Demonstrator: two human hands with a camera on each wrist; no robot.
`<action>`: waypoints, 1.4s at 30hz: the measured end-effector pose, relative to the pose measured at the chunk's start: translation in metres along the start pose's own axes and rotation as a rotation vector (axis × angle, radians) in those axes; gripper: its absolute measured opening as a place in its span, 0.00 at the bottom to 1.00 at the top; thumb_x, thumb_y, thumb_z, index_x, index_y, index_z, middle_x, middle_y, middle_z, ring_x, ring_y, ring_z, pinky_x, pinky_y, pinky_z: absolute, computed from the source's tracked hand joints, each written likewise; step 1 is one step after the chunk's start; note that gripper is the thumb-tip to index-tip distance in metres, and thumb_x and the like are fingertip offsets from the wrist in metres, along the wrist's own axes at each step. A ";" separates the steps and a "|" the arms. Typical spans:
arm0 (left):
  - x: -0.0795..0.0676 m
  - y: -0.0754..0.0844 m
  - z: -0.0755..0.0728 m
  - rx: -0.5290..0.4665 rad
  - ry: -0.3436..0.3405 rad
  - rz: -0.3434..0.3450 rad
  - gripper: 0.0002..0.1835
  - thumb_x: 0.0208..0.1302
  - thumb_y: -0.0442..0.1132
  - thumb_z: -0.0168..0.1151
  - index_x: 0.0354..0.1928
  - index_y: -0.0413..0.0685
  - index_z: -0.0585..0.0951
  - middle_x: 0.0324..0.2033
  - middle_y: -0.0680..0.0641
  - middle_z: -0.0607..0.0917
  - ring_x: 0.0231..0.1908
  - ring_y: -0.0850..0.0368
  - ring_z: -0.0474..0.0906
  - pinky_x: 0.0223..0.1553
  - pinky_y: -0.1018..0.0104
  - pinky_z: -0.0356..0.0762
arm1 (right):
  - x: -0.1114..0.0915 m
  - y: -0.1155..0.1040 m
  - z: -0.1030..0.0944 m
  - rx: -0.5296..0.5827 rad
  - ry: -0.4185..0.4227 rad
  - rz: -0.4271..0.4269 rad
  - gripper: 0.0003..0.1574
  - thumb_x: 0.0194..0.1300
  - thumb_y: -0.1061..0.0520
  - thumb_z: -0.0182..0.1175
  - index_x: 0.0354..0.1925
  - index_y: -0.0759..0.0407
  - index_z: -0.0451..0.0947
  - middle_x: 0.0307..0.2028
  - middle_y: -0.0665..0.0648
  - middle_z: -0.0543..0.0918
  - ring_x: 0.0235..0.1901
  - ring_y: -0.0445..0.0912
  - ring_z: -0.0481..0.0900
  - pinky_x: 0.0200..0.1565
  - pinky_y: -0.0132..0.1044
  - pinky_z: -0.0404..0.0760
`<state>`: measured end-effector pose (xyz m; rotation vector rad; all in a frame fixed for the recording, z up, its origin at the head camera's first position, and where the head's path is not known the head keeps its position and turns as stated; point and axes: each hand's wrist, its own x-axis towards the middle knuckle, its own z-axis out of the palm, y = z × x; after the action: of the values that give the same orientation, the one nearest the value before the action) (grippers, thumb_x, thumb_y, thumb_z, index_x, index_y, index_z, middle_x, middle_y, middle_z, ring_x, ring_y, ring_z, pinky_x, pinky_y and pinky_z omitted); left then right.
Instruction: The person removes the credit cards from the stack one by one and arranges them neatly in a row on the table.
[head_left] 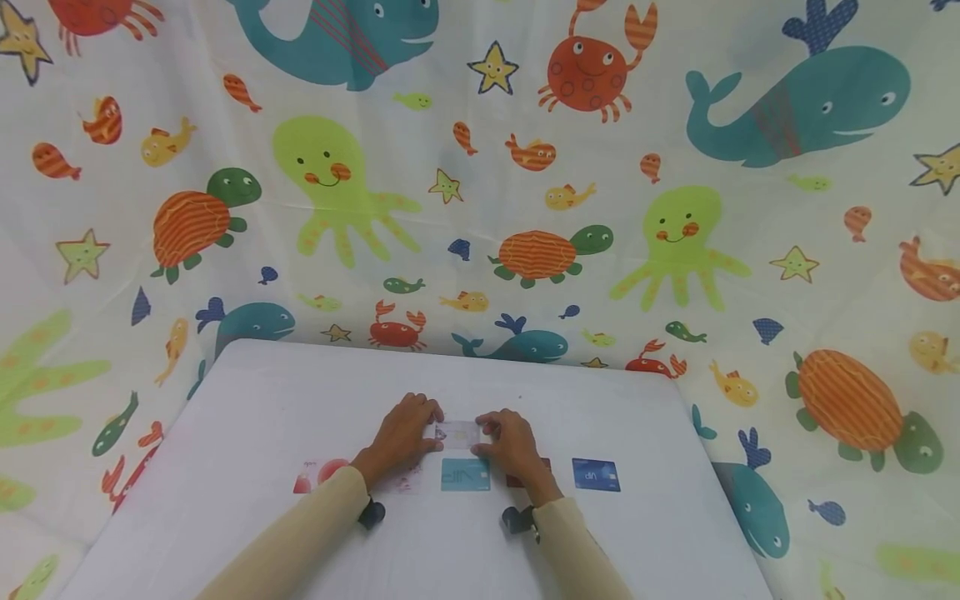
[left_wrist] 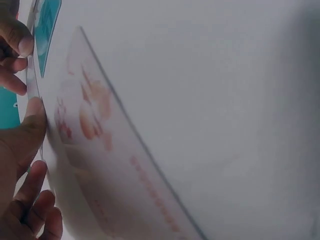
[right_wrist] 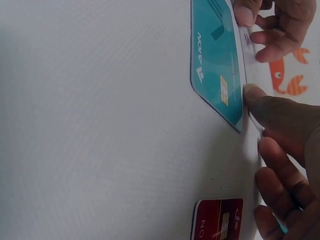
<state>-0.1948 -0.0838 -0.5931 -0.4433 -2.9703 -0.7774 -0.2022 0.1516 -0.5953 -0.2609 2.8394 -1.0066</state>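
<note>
A pale, whitish card (head_left: 459, 434) is held level between both hands over the far half of the white table. My left hand (head_left: 406, 435) pinches its left end with thumb and fingers. At the opposite end, my right hand (head_left: 513, 447) pinches it the same way. Just nearer than the held card lies a teal card (head_left: 465, 475), with a chip visible in the right wrist view. A pale card with a reddish floral print (left_wrist: 90, 115) lies beneath the left wrist. Under the right forearm, a dark red card (right_wrist: 218, 220) is partly hidden.
The cards lie in a row across the white table (head_left: 630, 542). A white and red card (head_left: 307, 477) is at the left end, partly covered by the left sleeve; a blue VIP card (head_left: 596, 475) is at the right. A sea-animal curtain (head_left: 450, 250) hangs behind the table.
</note>
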 end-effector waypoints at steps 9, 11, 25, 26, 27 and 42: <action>0.006 0.000 -0.005 0.003 -0.034 -0.022 0.24 0.56 0.48 0.84 0.52 0.55 0.84 0.42 0.52 0.84 0.45 0.56 0.73 0.58 0.58 0.83 | 0.001 -0.002 0.000 0.014 0.006 -0.002 0.27 0.60 0.52 0.81 0.58 0.47 0.87 0.38 0.47 0.81 0.39 0.44 0.76 0.49 0.39 0.81; 0.006 0.001 -0.006 0.007 -0.037 -0.017 0.24 0.55 0.47 0.84 0.51 0.55 0.83 0.41 0.52 0.83 0.44 0.56 0.73 0.57 0.57 0.83 | 0.001 -0.004 0.000 0.017 0.006 0.003 0.27 0.60 0.52 0.81 0.58 0.46 0.87 0.38 0.47 0.81 0.39 0.44 0.76 0.50 0.39 0.81; 0.014 -0.004 -0.006 -0.015 -0.078 -0.031 0.25 0.55 0.47 0.84 0.51 0.55 0.81 0.41 0.54 0.81 0.44 0.56 0.72 0.56 0.57 0.83 | 0.001 -0.006 0.003 0.034 0.042 -0.004 0.29 0.59 0.54 0.81 0.58 0.48 0.85 0.38 0.47 0.82 0.39 0.44 0.76 0.49 0.38 0.83; 0.014 -0.004 -0.007 -0.026 -0.077 -0.033 0.26 0.55 0.46 0.84 0.52 0.55 0.80 0.42 0.53 0.82 0.44 0.56 0.72 0.57 0.57 0.84 | 0.001 -0.006 0.003 0.037 0.045 -0.006 0.29 0.59 0.54 0.81 0.59 0.48 0.85 0.38 0.47 0.82 0.39 0.44 0.76 0.49 0.38 0.83; 0.013 -0.004 -0.007 -0.039 -0.075 -0.036 0.27 0.55 0.46 0.84 0.53 0.54 0.80 0.42 0.53 0.82 0.45 0.56 0.73 0.58 0.56 0.84 | 0.001 -0.007 0.003 0.039 0.048 -0.008 0.29 0.59 0.54 0.81 0.59 0.48 0.85 0.38 0.47 0.83 0.39 0.44 0.76 0.50 0.38 0.84; 0.006 0.001 -0.004 -0.121 -0.046 -0.057 0.26 0.59 0.44 0.82 0.57 0.56 0.79 0.39 0.54 0.82 0.42 0.58 0.75 0.59 0.54 0.85 | 0.003 -0.003 0.007 0.073 0.081 -0.021 0.31 0.59 0.58 0.80 0.60 0.50 0.84 0.41 0.47 0.87 0.39 0.44 0.76 0.51 0.40 0.82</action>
<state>-0.2009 -0.0835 -0.5884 -0.3881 -3.0014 -0.9693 -0.2036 0.1445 -0.5991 -0.2490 2.8699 -1.1472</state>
